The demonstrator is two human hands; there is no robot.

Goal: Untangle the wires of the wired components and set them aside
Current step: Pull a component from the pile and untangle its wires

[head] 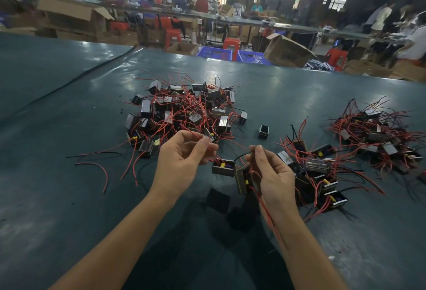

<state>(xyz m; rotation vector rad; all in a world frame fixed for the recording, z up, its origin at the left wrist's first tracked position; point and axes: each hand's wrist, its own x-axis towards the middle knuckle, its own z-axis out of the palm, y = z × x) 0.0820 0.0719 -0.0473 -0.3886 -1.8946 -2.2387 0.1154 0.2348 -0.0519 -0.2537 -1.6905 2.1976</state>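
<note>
A tangled heap of small boxy components with red and black wires lies in the middle of the dark green table. My left hand is raised in front of it and pinches a red wire between thumb and fingers. My right hand pinches a black wire at its fingertips, with red wires trailing down along the wrist. Two components hang in the air between my hands, joined by their wires. Sorted components lie just right of my right hand, and a further group sits at the far right.
One loose component stands alone between the piles. Loose red wires trail over the table at the left. A black cable runs across the far left of the table. Cardboard boxes, blue crates and people stand beyond the far edge.
</note>
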